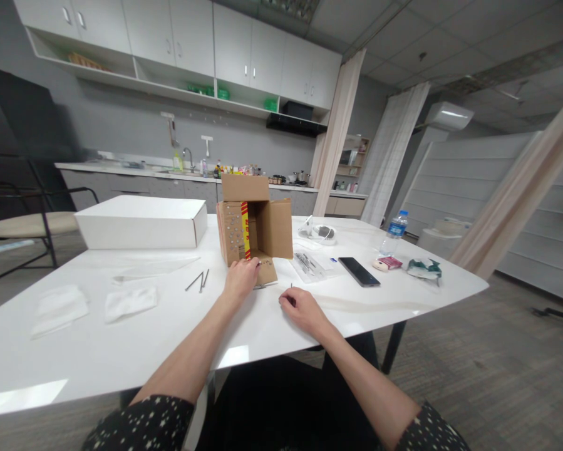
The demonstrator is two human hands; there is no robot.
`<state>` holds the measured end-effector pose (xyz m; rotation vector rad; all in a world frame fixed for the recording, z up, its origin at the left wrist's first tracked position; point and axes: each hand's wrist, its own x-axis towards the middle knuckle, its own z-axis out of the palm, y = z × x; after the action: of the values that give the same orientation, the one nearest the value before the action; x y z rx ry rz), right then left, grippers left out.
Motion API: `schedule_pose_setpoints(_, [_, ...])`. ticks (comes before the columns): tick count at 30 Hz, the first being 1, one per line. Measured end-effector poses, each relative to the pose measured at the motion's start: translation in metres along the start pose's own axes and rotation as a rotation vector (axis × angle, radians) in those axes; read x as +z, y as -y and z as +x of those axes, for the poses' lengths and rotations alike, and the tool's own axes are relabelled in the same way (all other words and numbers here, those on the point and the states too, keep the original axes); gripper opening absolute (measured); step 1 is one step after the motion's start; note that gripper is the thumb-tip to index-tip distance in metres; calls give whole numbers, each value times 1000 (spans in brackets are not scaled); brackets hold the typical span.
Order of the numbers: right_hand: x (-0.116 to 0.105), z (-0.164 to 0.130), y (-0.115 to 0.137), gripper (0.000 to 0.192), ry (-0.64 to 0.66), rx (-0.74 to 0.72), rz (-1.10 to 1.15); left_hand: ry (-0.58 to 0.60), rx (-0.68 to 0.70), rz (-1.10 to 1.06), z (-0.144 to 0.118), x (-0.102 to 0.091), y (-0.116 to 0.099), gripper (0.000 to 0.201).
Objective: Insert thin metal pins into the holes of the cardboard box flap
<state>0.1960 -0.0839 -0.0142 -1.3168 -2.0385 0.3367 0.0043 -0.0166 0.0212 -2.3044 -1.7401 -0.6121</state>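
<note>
A small cardboard box (pixel 258 232) stands on the white table with its flaps spread and its opening towards me. Silvery dots are scattered over its left flap, next to a red and yellow strip. My left hand (pixel 240 279) is closed at the box's lower front edge, fingers against the lower flap; its fingertips are partly hidden. To the right of that flap, my right hand (pixel 304 310) is pinched near the tabletop. A thin dark tip, like that of a nail, sticks up from its fingers. Several long nails (pixel 200 281) lie left of my left hand.
A white box (pixel 140 222) stands at the back left, with crumpled white pieces (pixel 131 302) in front. To the right are a clear plastic bag (pixel 309 265), a phone (pixel 359 272), a water bottle (pixel 394 233), and small packets (pixel 387 263). A white cabled device (pixel 317 233) lies behind.
</note>
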Motion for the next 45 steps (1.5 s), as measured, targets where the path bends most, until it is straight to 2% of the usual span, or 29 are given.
schedule_pose_setpoints(14, [-1, 0, 1, 17, 1, 2, 1, -37, -6, -12, 0, 1, 2, 28])
schedule_pose_setpoints(28, [-1, 0, 2, 17, 4, 9, 2, -45, 63, 3, 0, 9, -6, 30])
schedule_pose_setpoints(39, [-2, 0, 3, 17, 10, 12, -5, -38, 33, -35, 1, 5, -6, 29])
schedule_pose_setpoints(45, [-1, 0, 2, 17, 1, 7, 1, -47, 62, -26, 1, 7, -5, 30])
